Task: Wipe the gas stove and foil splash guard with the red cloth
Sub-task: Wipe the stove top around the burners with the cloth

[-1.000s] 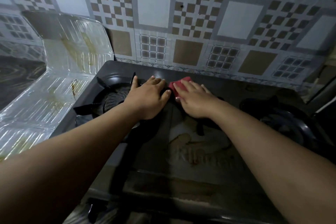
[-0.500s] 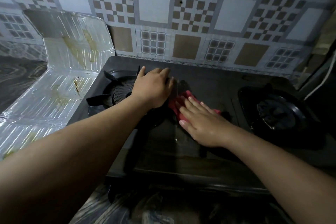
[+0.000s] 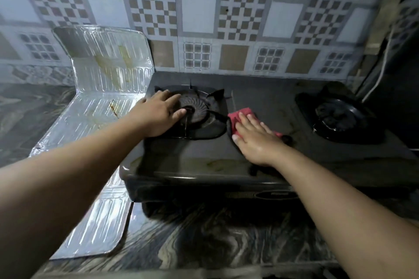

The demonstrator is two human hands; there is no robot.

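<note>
Head view: right hand [image 3: 256, 140] lies flat, fingers spread, pressing the cloth [image 3: 241, 115] onto the stove [image 3: 204, 154] centre; left hand [image 3: 158, 113] rests open on the left burner [image 3: 195, 108], holding nothing. Smears show at the stove's front edge and the guard [image 3: 108, 79] carries brown streaks (apparently unwiped), so most work remains.

A single head-worn wide-angle camera looks forward and down from above the worktop [image 3: 204, 240], close over the gas stove [image 3: 260, 152], facing the tiled wall [image 3: 199, 13] behind.
</note>
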